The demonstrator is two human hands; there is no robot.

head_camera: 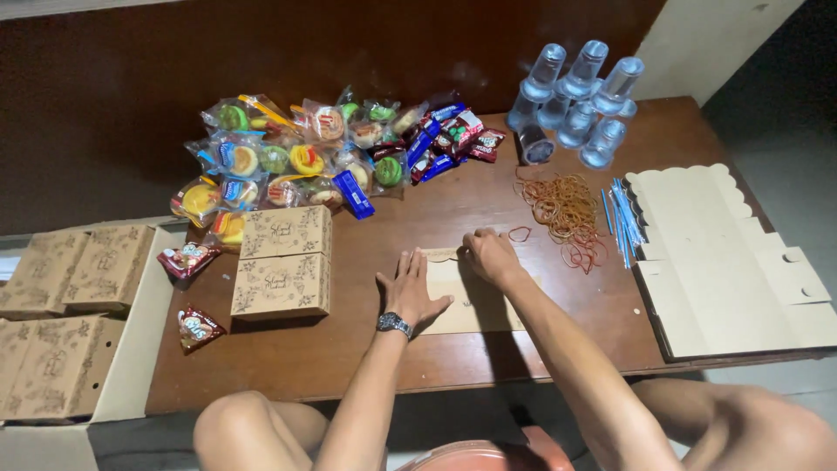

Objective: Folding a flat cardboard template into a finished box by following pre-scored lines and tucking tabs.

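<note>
A flat, unfolded cardboard box blank (pixel 466 305) lies on the brown table (pixel 366 349) in front of me. My left hand (pixel 408 292), with a wristwatch, presses flat on the blank's left part, fingers spread. At the blank's upper edge, my right hand (pixel 491 255) has its fingers curled down and pinches or folds a flap. Two folded printed cardboard boxes (pixel 283 262) stand to the left of my hands.
Wrapped snacks and cakes (pixel 323 148) are heaped at the back. Plastic water cups (pixel 575 100), rubber bands (pixel 567 209) and blue straws (pixel 623 218) lie at the right, beside a stack of flat blanks (pixel 724 262). More boxes (pixel 61 323) fill a carton at the left.
</note>
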